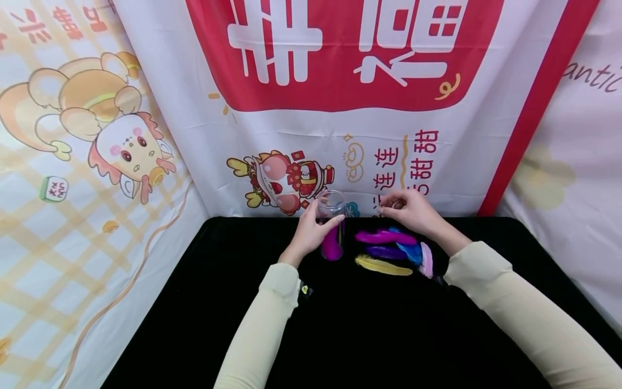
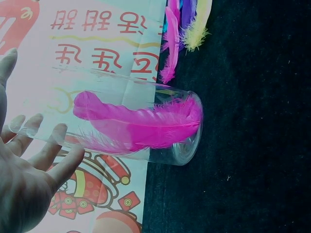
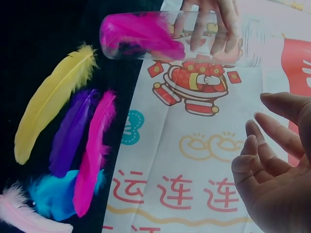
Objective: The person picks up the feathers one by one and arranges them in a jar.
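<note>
My left hand (image 1: 309, 231) holds a clear jar (image 1: 335, 202) upright near the table's back edge, its fingers and thumb around the upper part. Inside the jar lies a bright pink feather (image 2: 141, 126), close to the bottom. To the right of the jar, my right hand (image 1: 412, 210) hovers with loosely bent fingers; in the right wrist view its thumb and fingertips stand apart with nothing between them. Below it lie loose feathers: a yellow one (image 3: 51, 104), a purple one (image 3: 73, 136), a bright pink one (image 3: 94, 160), a blue one (image 3: 56, 196) and a pale pink one (image 3: 29, 213).
A black cloth (image 1: 340, 329) covers the table. Right behind it hangs a white and red printed curtain (image 1: 311, 124), with another printed curtain (image 1: 97, 227) on the left and a pale one (image 1: 573, 178) on the right.
</note>
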Demonstrator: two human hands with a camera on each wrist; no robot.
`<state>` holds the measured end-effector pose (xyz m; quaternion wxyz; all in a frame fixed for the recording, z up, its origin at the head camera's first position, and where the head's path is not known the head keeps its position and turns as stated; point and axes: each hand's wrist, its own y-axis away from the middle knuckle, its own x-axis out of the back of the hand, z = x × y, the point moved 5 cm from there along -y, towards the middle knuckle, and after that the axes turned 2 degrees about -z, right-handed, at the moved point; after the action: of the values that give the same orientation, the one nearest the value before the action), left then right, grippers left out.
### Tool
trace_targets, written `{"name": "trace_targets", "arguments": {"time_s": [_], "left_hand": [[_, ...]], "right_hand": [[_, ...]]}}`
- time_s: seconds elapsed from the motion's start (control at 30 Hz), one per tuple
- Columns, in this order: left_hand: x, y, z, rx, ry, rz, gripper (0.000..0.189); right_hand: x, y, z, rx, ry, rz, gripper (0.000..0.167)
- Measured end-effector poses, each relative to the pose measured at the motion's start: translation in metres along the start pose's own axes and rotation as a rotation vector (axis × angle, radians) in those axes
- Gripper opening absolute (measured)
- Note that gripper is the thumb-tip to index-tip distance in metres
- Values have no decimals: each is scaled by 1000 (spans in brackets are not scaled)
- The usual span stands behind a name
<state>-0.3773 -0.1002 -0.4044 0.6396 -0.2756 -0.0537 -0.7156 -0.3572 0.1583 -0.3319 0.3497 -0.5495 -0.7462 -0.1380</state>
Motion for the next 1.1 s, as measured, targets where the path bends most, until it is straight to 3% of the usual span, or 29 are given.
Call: {"name": "trace_targets", "arguments": {"time_s": [1.1], "left_hand": [[0,-3,-4,-11,18,-13,72]], "right_hand": [[11,27,49,-33,67,20,18]]}}
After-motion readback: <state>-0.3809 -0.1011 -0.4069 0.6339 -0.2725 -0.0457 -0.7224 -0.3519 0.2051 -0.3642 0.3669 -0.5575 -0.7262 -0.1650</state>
